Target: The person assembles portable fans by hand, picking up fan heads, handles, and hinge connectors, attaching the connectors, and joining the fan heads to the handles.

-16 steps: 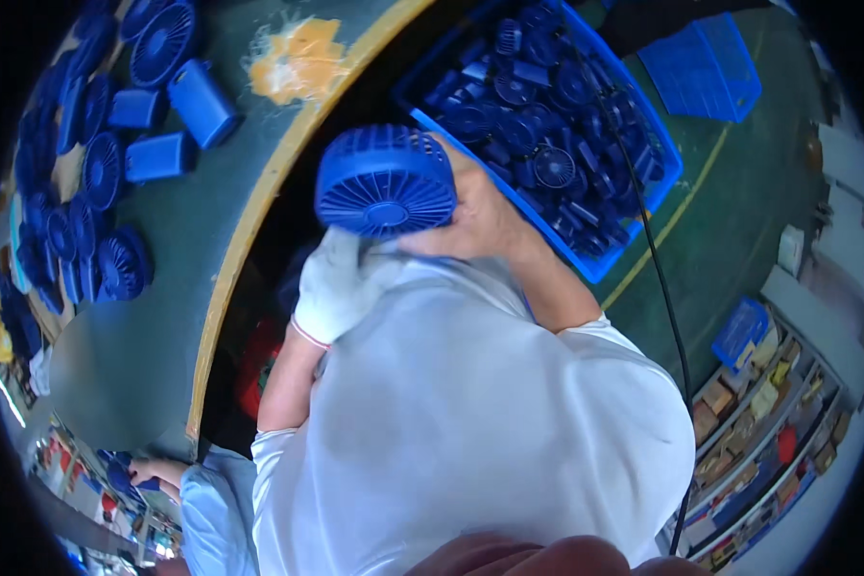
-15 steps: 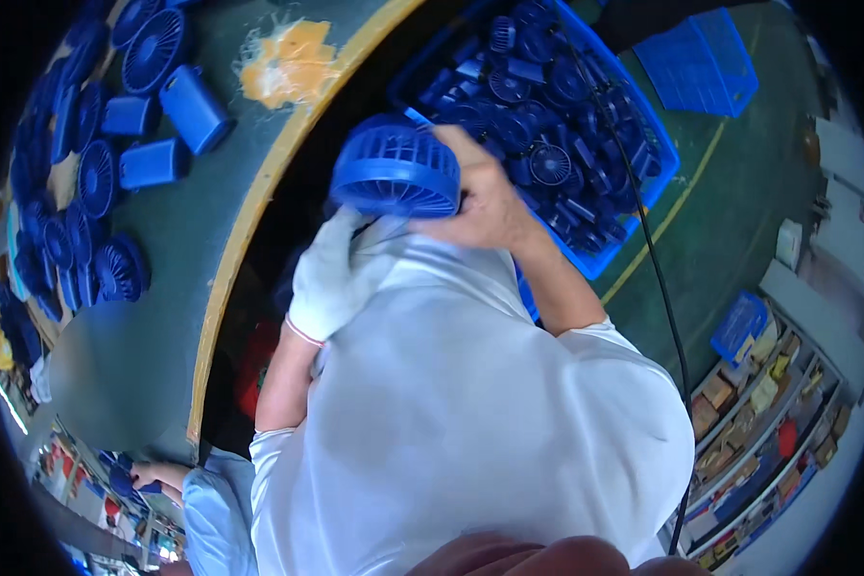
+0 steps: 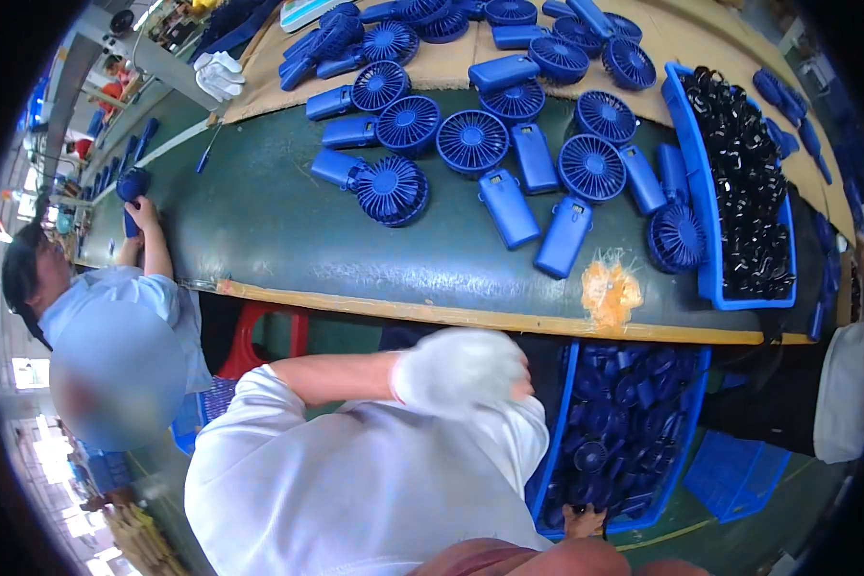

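Note:
My left hand (image 3: 459, 371), in a white glove, is raised in front of my chest beside the table edge. It is blurred, its fingers seem bent, and no fan shows in it. My bare right hand (image 3: 584, 521) is at the near end of a deep blue crate (image 3: 680, 451). Its fingers reach over the rim toward the dark blue handheld fans (image 3: 616, 422) piled inside; whether they grip one is hidden. On the green table (image 3: 259, 240) lie several blue handheld fans, such as one round-headed fan (image 3: 392, 190) with its handle pointing left.
A blue tray (image 3: 708, 226) of small black parts stands at the table's right. Cardboard (image 3: 432, 62) lies under the far fans. A co-worker (image 3: 130, 298) sits at left beside a red stool (image 3: 250, 336). Another blue crate (image 3: 739, 475) is on the floor at right.
The view has swung toward the table. The fan that was between both my hands no longer shows there. My hands have parted, the right one moving to the crate.

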### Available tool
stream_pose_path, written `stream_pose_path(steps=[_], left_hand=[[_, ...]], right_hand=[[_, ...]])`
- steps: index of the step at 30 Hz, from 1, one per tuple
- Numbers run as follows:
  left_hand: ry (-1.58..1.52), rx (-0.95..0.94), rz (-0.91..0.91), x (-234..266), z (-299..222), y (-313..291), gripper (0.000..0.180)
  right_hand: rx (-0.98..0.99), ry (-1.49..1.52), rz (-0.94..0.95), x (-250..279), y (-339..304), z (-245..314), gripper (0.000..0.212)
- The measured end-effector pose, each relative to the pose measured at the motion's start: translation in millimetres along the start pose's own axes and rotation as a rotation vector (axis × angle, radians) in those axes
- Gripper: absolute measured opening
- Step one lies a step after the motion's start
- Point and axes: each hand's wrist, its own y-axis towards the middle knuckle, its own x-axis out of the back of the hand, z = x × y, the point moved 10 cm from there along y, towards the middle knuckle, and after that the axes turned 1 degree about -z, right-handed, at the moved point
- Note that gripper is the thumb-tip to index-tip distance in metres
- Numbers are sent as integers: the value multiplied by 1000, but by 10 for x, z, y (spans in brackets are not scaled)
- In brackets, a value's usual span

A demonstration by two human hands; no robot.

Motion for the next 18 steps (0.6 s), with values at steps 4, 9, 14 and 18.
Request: stream_pose_path(steps=[4,9,14,18], left_hand=[[700,151,-416,1475,275,-344,45],[881,515,-279,2131,1470,-891,41],[925,428,-109,2073,1453,-812,41],[939,471,-132,2006,1365,-810,33]], right_hand=[[42,162,-191,894,382,619,30],[531,765,-375,2803,570,2674,16],[979,742,-1002,4615,525,3709,17],[752,704,-992,5368,1532,3866,18]])
